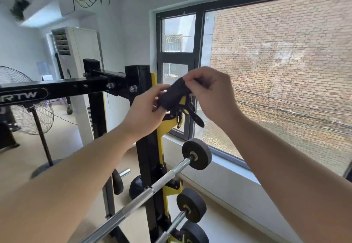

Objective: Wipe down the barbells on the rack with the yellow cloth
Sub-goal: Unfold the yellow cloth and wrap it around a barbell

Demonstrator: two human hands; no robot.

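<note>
Head view, looking forward and down past two bare forearms. At the middle of the frame both hands work on a dark bundle [173, 94], soft and rolled, perhaps a glove or wrap. The left hand [144, 107] curls its fingers round the bundle's lower end, and the right hand [209, 94] pinches its upper end. A black strap [196, 118] dangles below the bundle, with yellow scraps beside it. Whether those scraps are the yellow cloth cannot be told, and no plain yellow cloth shows elsewhere.

The black and yellow rack [150, 157] stands upright at centre. The upper barbell [152, 187] crosses the lower middle of the frame on a slant, resting in a yellow hook and ending in a dark disc [197, 154]. The lower barbell [175, 223] lies beneath it at the bottom of the frame.

The bars look like stiff, heavy chrome, smooth and likely to roll in their hooks. They are best wiped in place, with a light, limp cloth wrapped round the shaft between upright and disc.

A window [285, 71] with a brick wall beyond it fills the right. A fan [22, 109] stands at the left.
</note>
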